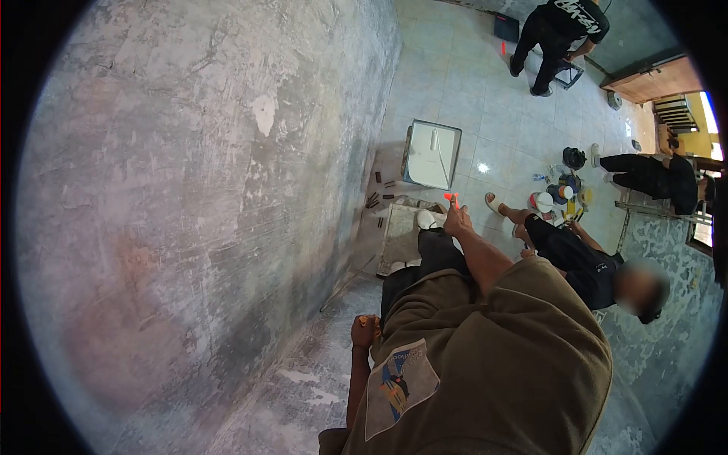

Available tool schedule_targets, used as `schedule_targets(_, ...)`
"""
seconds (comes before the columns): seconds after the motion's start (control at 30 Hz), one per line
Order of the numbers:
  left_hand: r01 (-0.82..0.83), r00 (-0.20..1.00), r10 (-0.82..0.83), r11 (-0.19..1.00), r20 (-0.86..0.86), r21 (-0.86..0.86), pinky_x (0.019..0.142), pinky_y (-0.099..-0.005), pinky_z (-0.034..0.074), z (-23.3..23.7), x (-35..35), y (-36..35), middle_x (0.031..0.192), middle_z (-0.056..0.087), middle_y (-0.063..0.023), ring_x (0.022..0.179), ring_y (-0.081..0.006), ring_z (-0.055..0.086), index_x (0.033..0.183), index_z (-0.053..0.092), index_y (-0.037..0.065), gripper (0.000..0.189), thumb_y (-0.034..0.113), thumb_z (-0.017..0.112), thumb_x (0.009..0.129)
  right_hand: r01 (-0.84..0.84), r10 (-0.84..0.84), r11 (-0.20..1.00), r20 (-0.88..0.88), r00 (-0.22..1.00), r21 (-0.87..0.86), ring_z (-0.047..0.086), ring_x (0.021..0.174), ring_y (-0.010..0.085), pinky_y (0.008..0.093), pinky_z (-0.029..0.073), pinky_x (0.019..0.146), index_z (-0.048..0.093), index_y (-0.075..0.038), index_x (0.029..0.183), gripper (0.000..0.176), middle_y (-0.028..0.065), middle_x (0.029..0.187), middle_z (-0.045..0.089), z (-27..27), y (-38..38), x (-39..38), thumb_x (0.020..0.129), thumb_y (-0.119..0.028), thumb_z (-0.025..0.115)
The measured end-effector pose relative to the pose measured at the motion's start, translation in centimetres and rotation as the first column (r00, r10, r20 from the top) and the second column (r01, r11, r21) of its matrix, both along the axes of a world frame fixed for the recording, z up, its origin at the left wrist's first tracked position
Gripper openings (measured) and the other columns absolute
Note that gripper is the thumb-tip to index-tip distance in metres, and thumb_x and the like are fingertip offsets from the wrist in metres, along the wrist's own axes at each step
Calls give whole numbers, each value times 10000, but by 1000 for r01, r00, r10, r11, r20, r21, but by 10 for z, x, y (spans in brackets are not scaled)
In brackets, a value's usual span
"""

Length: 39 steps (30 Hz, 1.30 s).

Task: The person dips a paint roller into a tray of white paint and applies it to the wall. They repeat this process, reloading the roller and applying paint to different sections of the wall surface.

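Observation:
My right hand (456,220) reaches forward, closed around a bright orange-red object (451,197) whose kind I cannot make out. Ahead of it on the floor is a rectangular container (413,174) with a pale inside and a thin rod-like thing (435,142) in it. Low on the left, close to the wall (227,189), my left hand (365,334) is curled around something orange-yellow (370,320), mostly hidden by the fingers. Below are my white shoes (429,220) on a worn, greyish platform (402,233).
Several dark short pieces (372,200) lie along the wall's foot. To the right, a person (565,246) crouches beside buckets (541,202) and a black bag-like item (574,158). Another person (561,34) bends at the back; a third (652,174) is near a door (656,82).

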State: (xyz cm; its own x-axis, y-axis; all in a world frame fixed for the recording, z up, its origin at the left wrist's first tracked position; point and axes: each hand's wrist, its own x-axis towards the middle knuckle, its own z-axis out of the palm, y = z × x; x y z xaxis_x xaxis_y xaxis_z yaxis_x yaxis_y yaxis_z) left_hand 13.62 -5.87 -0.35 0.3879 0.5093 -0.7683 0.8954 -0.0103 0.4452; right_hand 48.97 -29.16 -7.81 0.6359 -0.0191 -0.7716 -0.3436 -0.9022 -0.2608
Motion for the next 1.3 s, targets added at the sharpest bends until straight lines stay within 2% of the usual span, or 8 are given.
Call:
schedule_targets(0.33, 27, 1000, -28, 999, 13, 38, 685, -323, 479, 13, 11, -4, 851, 619, -110, 767, -192, 606, 910, 565, 16, 311, 299, 602, 789, -69, 69, 997, 6, 998, -18, 530, 991, 444, 454, 461, 832, 20, -172, 1411, 830, 286, 1179, 364, -4, -2, -4, 756, -53, 516)
schedule_targets(0.47, 14, 1000, -14, 1000, -2, 15, 676, -321, 481, 13, 12, -5, 850, 617, -110, 758, -187, 606, 906, 562, 16, 310, 301, 599, 790, -35, 35, 999, -25, 999, 1, 519, 1010, 449, 454, 454, 846, 5, -163, 1414, 824, 302, 1195, 350, 0, -7, 2, 766, -66, 504)
schedule_targets(0.53, 9, 1000, -9, 1000, 5, -12, 675, -322, 482, 10, 11, -2, 849, 616, -105, 758, -183, 606, 900, 562, 18, 306, 302, 593, 791, -73, 72, 997, -17, 997, -40, 533, 1007, 420, 423, 458, 851, 59, -118, 1411, 757, 298, 1202, 376, 2, -8, 2, 785, -98, 484)
schedule_targets(0.73, 41, 999, -41, 999, -29, -2, 685, -324, 481, 17, 20, -3, 848, 617, -105, 769, -188, 607, 909, 563, 22, 316, 315, 585, 792, -136, 137, 990, 26, 990, -47, 533, 992, 434, 431, 455, 845, 48, -63, 1405, 781, 331, 1135, 413, 25, -23, 11, 756, -69, 483)
schedule_targets(0.83, 78, 997, -77, 997, -7, 8, 691, -325, 481, 0, 11, 1, 849, 617, -109, 776, -191, 608, 914, 563, 26, 317, 317, 585, 789, -214, 213, 977, 103, 972, -2, 538, 968, 449, 437, 462, 823, 57, -64, 1406, 789, 338, 1129, 412, 16, -44, 4, 743, -55, 487)
schedule_targets(0.93, 84, 996, -84, 996, 24, -7, 690, -333, 478, -21, 2, 8, 844, 616, -112, 772, -200, 608, 906, 560, 25, 322, 322, 590, 783, -229, 230, 973, 110, 967, -19, 544, 944, 457, 441, 471, 797, 79, -58, 1403, 786, 343, 1126, 411, 43, -57, 0, 736, -44, 492)
schedule_targets(1.13, 118, 993, -118, 993, 18, -12, 679, -354, 469, -3, 24, 9, 832, 613, -124, 764, -232, 606, 893, 555, 17, 343, 336, 598, 776, -287, 287, 957, 266, 920, -39, 564, 873, 460, 452, 483, 743, 138, -48, 1393, 745, 345, 1032, 467, 89, -81, -16, 737, -26, 491)
schedule_targets(1.3, 150, 989, -150, 989, 16, -7, 675, -361, 467, -16, 25, 18, 835, 613, -133, 765, -239, 607, 881, 556, 12, 343, 335, 600, 773, -251, 232, 968, 321, 918, 16, 540, 890, 466, 485, 456, 763, 190, -39, 1366, 686, 327, 1103, 443, 116, -96, -28, 763, -53, 516)
